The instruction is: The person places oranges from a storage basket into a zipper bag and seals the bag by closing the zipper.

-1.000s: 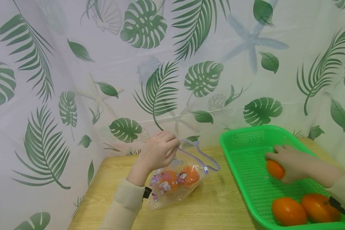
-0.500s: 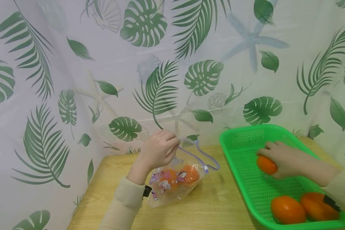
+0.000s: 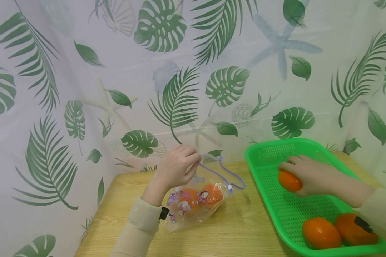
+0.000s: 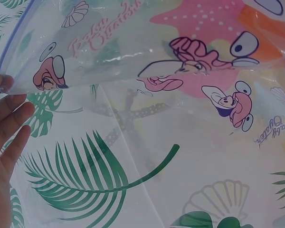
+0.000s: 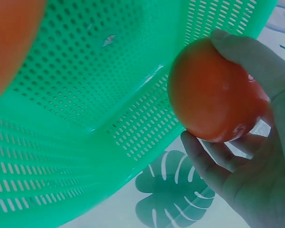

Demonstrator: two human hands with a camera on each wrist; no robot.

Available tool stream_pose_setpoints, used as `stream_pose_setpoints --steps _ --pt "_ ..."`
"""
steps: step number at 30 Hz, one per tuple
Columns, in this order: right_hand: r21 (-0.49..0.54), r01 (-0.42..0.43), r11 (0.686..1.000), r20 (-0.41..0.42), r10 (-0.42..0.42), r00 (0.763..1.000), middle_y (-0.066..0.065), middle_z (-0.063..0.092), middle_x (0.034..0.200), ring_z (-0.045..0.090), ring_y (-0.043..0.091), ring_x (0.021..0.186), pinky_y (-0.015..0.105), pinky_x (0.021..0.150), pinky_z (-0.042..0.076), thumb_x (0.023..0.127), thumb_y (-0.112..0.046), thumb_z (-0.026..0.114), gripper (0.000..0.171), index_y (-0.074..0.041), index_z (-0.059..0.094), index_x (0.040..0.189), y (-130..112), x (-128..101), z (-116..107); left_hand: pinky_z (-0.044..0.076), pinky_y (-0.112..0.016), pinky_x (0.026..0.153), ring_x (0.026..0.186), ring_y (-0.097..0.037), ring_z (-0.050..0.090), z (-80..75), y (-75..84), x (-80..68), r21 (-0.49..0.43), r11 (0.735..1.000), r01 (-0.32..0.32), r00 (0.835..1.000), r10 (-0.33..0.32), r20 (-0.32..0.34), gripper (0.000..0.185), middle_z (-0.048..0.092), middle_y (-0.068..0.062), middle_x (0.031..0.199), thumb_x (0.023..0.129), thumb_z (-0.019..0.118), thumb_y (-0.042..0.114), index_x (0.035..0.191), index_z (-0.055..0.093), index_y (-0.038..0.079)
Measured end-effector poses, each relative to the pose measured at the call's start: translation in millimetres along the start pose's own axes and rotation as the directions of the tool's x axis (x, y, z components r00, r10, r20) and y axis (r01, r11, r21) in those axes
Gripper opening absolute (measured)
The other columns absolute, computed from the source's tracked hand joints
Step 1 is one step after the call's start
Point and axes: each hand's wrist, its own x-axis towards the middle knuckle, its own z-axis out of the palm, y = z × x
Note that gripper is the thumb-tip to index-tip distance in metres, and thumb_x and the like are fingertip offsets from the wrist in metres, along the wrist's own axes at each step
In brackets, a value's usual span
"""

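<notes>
My left hand (image 3: 178,167) pinches the mouth edge of a clear plastic zip bag (image 3: 197,217) printed with cartoon figures. Inside the bag lie round orange fruits (image 3: 212,195), partly hidden by the print. In the left wrist view, thumb and fingertips hold a corner by the purple zip strip (image 4: 14,42). Over the green plastic basket (image 3: 266,200), my right hand (image 3: 312,175) grips a smooth orange fruit (image 3: 288,181). The right wrist view shows thumb and fingers around this fruit (image 5: 211,92). Two more orange fruits (image 3: 321,232) sit at the basket's near end.
A wooden table (image 3: 238,232) carries the bag and, to its right, the basket. Behind and at the sides hangs a pale sheet (image 3: 186,57) with leaf and starfish prints. A white slider (image 3: 229,187) sits on the bag's zip.
My right hand has moved left across the basket with the orange fruit and slightly up. The left hand still holds the bag in the same place.
</notes>
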Motion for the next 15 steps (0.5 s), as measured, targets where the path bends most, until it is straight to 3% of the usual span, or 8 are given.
stream_pose_setpoints --steps 15 --pt "0.015 0.010 1.000 -0.004 -0.010 1.000 0.008 0.066 0.114 0.061 0.025 0.099 0.042 0.075 0.058 0.058 -0.015 0.098 0.076 -0.012 0.067 0.127 -14.7 17.6 -15.2 0.058 -0.035 0.085 0.092 -0.020 0.070 0.2 1.0 0.3 0.013 1.000 -0.001 1.000 0.001 0.002 0.006 0.073 0.001 0.094 0.095 0.069 0.013 0.095 0.075 0.015"
